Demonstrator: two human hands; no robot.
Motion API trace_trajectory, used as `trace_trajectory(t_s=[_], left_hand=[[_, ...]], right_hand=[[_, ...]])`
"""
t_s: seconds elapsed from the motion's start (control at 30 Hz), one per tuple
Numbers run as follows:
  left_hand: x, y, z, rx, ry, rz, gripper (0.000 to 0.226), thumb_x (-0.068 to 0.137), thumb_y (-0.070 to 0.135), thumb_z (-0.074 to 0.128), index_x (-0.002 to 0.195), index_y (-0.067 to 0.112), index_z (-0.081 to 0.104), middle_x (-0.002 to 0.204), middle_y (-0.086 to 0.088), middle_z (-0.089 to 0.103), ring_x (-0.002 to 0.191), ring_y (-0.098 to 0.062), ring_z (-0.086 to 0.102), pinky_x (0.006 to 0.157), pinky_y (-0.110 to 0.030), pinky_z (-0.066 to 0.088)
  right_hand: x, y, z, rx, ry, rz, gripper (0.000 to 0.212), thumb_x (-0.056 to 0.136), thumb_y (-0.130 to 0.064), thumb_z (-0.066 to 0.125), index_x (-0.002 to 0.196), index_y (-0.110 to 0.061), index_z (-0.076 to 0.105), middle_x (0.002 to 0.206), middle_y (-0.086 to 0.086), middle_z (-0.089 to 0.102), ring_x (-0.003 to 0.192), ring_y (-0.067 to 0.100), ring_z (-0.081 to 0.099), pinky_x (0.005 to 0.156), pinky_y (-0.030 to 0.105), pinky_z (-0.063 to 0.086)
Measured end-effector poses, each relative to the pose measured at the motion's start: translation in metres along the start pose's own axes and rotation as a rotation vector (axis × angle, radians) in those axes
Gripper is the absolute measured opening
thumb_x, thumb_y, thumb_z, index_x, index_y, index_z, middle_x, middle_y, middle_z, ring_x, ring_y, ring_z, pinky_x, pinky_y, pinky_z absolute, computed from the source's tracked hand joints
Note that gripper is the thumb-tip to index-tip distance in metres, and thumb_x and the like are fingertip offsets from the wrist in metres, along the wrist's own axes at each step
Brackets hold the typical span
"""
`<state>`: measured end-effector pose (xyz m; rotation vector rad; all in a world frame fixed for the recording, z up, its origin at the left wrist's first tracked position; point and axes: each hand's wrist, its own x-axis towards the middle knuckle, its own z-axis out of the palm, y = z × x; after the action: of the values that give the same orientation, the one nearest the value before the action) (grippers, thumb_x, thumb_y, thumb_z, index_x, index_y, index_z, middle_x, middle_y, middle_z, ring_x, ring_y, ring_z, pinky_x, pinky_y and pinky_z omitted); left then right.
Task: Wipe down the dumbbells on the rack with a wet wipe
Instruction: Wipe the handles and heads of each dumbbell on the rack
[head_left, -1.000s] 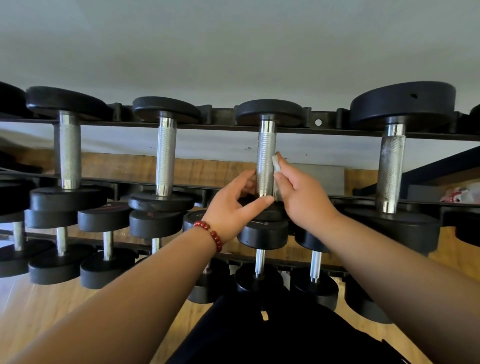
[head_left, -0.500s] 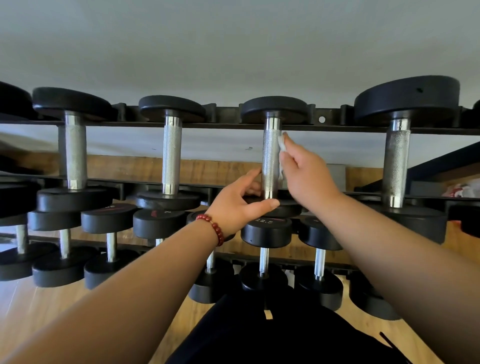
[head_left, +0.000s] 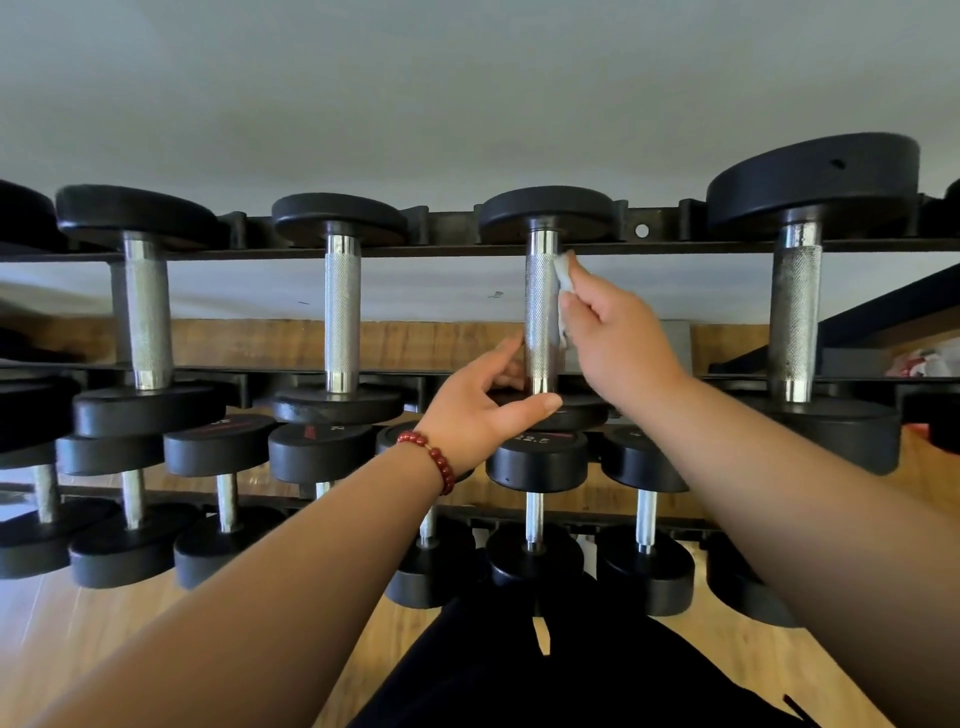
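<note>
A black dumbbell with a knurled steel handle (head_left: 540, 312) lies across the top tier of the rack (head_left: 447, 244). My right hand (head_left: 613, 343) pinches a small white wet wipe (head_left: 563, 275) and presses it against the right side of that handle, near its far end. My left hand (head_left: 483, 410), with a red bead bracelet on the wrist, cups the handle's near end, thumb across the front and fingers behind, just above the near weight head (head_left: 576, 415).
More black dumbbells fill the top tier on both sides, a large one (head_left: 800, 322) at the right. Lower tiers hold several smaller dumbbells, one marked 22.5 (head_left: 540, 457). A wooden floor (head_left: 78, 634) lies below and a grey wall (head_left: 467, 93) behind.
My right hand with the wipe has slid along the handle from its near end toward the far head. My left hand has stayed at the near end.
</note>
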<state>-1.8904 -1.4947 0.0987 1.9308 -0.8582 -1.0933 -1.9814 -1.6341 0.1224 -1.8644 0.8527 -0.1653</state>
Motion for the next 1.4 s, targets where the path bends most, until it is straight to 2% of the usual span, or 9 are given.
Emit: trace_trajectory(t_s=[0.13, 0.23, 0.33, 0.43, 0.63, 0.77, 0.97, 1.1, 1.4], left_hand=[[0.0, 0.0, 0.001, -0.001, 0.024, 0.016, 0.056, 0.088, 0.027, 0.067, 0.131, 0.046, 0.036, 0.107, 0.017, 0.059, 0.097, 0.015, 0.053, 0.078, 0.003, 0.037], [-0.001, 0.0, 0.002, 0.013, 0.03, 0.023, 0.063, 0.088, 0.033, 0.066, 0.142, 0.041, 0.035, 0.113, 0.019, 0.055, 0.101, 0.015, 0.051, 0.077, 0.004, 0.037], [-0.001, -0.004, 0.003, 0.001, 0.034, 0.018, 0.067, 0.087, 0.036, 0.067, 0.147, 0.033, 0.035, 0.115, 0.019, 0.054, 0.102, 0.014, 0.051, 0.078, 0.004, 0.037], [-0.001, -0.005, 0.003, -0.008, 0.043, 0.033, 0.066, 0.088, 0.037, 0.067, 0.146, 0.031, 0.039, 0.116, 0.014, 0.057, 0.102, 0.014, 0.052, 0.079, 0.003, 0.037], [-0.003, 0.0, 0.003, -0.005, 0.047, 0.032, 0.057, 0.09, 0.03, 0.066, 0.136, 0.041, 0.035, 0.109, 0.02, 0.053, 0.096, 0.021, 0.049, 0.077, 0.005, 0.036], [-0.002, 0.0, 0.005, -0.06, 0.054, 0.027, 0.072, 0.078, 0.046, 0.066, 0.143, 0.033, 0.038, 0.11, 0.017, 0.057, 0.101, 0.012, 0.053, 0.082, -0.003, 0.041], [-0.002, -0.003, 0.007, -0.121, 0.1, 0.016, 0.079, 0.064, 0.056, 0.069, 0.133, 0.035, 0.036, 0.109, 0.011, 0.06, 0.1, 0.005, 0.057, 0.086, -0.006, 0.042], [-0.002, -0.004, 0.008, -0.132, 0.104, 0.019, 0.084, 0.059, 0.062, 0.066, 0.133, 0.032, 0.038, 0.108, 0.011, 0.06, 0.101, 0.004, 0.058, 0.086, -0.009, 0.044], [-0.004, 0.0, 0.008, -0.134, 0.115, 0.015, 0.055, 0.059, 0.062, 0.066, 0.108, 0.045, 0.048, 0.108, 0.014, 0.061, 0.1, 0.004, 0.058, 0.088, -0.013, 0.046]], right_hand=[[-0.027, 0.008, 0.001, -0.033, -0.086, 0.002, 0.048, 0.105, -0.023, 0.037, 0.152, -0.029, 0.027, 0.123, -0.013, 0.05, 0.104, -0.002, 0.048, 0.069, -0.006, 0.035], [-0.012, 0.005, -0.004, -0.011, -0.124, 0.0, 0.046, 0.106, -0.024, 0.037, 0.151, -0.028, 0.03, 0.125, -0.012, 0.05, 0.097, -0.005, 0.048, 0.068, -0.007, 0.034], [-0.01, 0.006, -0.009, 0.035, -0.219, 0.034, 0.046, 0.106, -0.027, 0.037, 0.151, -0.032, 0.031, 0.13, -0.018, 0.047, 0.112, -0.002, 0.046, 0.078, 0.0, 0.036], [-0.017, 0.013, -0.013, 0.148, -0.324, 0.083, 0.046, 0.104, -0.026, 0.041, 0.149, -0.033, 0.036, 0.139, -0.013, 0.053, 0.126, 0.006, 0.049, 0.104, 0.025, 0.04], [0.007, 0.001, 0.001, 0.359, -0.273, 0.189, 0.042, 0.099, -0.028, 0.054, 0.139, -0.019, 0.045, 0.128, 0.002, 0.059, 0.118, 0.017, 0.055, 0.103, 0.035, 0.044], [0.008, 0.007, 0.0, 0.479, -0.271, 0.233, 0.038, 0.097, -0.019, 0.056, 0.134, -0.012, 0.051, 0.124, 0.008, 0.062, 0.115, 0.021, 0.06, 0.104, 0.041, 0.046], [0.031, -0.006, -0.002, 0.699, -0.262, 0.255, 0.016, 0.097, -0.006, 0.052, 0.111, -0.011, 0.059, 0.114, 0.011, 0.064, 0.108, 0.023, 0.062, 0.095, 0.038, 0.051], [0.029, -0.005, 0.002, 0.731, -0.234, 0.241, 0.021, 0.097, -0.006, 0.051, 0.118, -0.007, 0.057, 0.109, 0.006, 0.063, 0.102, 0.019, 0.061, 0.09, 0.035, 0.052], [0.044, -0.01, 0.0, 0.814, -0.186, 0.228, 0.016, 0.1, -0.008, 0.048, 0.113, -0.013, 0.057, 0.104, 0.004, 0.063, 0.1, 0.018, 0.064, 0.09, 0.038, 0.052]])
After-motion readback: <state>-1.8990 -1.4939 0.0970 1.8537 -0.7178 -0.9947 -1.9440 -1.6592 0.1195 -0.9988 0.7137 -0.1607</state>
